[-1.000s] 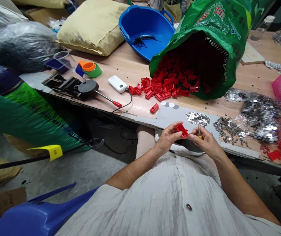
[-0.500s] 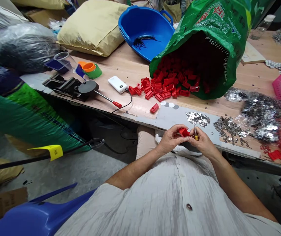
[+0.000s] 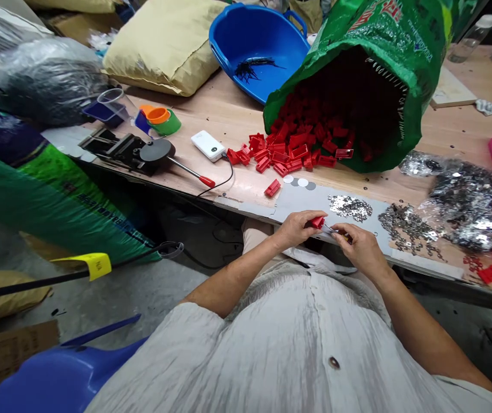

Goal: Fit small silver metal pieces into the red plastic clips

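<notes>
My left hand is closed around a small red plastic housing, just over the front edge of the table. Across from it, my right hand grips a small screwdriver with a yellowish handle, mostly hidden by the fingers. Its thin metal shaft points left at the red part; whether the tip touches it I cannot tell. Behind the hands, a grey board bears a pile of small shiny metal pieces. More loose metal pieces lie to the right.
A green sack spills red plastic parts onto the table. A blue basin stands behind. At left are a black device with a red-tipped lever and a white power bank. Bagged metal pieces lie at right.
My hands have moved slightly apart. The red housing has shifted left and turned, and the screwdriver has swung from upright to lying nearly level, pointing left.
</notes>
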`<state>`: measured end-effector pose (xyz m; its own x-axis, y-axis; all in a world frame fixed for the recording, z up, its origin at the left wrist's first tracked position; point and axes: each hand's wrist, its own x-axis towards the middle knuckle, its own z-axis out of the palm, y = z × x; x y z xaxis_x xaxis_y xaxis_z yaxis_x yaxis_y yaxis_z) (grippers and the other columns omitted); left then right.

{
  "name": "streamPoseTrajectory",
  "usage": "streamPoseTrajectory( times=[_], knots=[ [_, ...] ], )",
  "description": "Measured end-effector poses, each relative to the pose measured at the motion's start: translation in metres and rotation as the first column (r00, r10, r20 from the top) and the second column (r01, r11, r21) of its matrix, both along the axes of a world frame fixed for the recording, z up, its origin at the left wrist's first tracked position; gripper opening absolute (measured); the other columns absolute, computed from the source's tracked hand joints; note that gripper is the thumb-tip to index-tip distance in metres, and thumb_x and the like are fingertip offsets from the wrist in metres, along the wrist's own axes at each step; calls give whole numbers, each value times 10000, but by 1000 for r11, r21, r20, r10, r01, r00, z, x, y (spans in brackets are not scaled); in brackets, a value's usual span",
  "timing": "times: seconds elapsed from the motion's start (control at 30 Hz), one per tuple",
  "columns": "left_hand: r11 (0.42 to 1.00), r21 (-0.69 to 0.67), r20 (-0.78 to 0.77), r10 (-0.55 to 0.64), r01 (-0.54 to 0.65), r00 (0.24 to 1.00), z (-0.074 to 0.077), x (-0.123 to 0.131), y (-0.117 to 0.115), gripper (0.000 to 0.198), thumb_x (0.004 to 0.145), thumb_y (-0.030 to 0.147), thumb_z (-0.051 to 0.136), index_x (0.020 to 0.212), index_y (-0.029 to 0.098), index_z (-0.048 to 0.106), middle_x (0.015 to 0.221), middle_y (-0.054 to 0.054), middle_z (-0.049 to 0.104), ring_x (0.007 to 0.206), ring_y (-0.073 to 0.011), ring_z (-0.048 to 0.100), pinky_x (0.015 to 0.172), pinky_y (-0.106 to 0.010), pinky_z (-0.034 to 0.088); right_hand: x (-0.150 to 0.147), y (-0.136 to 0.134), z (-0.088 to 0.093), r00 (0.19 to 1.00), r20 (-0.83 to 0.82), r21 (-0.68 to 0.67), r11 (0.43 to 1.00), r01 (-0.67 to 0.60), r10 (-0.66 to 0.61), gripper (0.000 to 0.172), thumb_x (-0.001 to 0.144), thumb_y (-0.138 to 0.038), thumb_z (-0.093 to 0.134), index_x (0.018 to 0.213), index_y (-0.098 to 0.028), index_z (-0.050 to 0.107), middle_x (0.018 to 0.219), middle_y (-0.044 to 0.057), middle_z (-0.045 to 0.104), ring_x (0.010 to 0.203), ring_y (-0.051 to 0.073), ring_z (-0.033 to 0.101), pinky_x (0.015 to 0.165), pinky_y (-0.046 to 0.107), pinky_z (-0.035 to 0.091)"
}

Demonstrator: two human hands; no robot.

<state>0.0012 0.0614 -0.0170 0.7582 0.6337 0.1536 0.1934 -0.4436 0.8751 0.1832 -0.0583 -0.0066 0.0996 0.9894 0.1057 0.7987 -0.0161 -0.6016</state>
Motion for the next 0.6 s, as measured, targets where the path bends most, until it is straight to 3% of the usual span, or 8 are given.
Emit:
streamPoseTrajectory(
  times=[0.17,0.6],
  knots=[
    [998,-44,-7,-49,49,999,-2,2,7,472,767,186,719,1232,204,644,1238,-78,684,1131,-192,642,1004,-293,459,3,4,-5,997,53,16,999,-49,48,224,922,-308,538,1054,-218,695,988,64,721,854,214,675,787,353,510],
    [992,-123,2,-33,33,999,-1,3,8,401,737,207,725,1136,191,692,1112,-56,725,1012,-186,663,926,-275,465,0,9,-5,993,88,-10,996,-84,84,188,927,-253,525,1032,-217,677,1006,56,701,900,205,661,808,340,502]
  ],
)
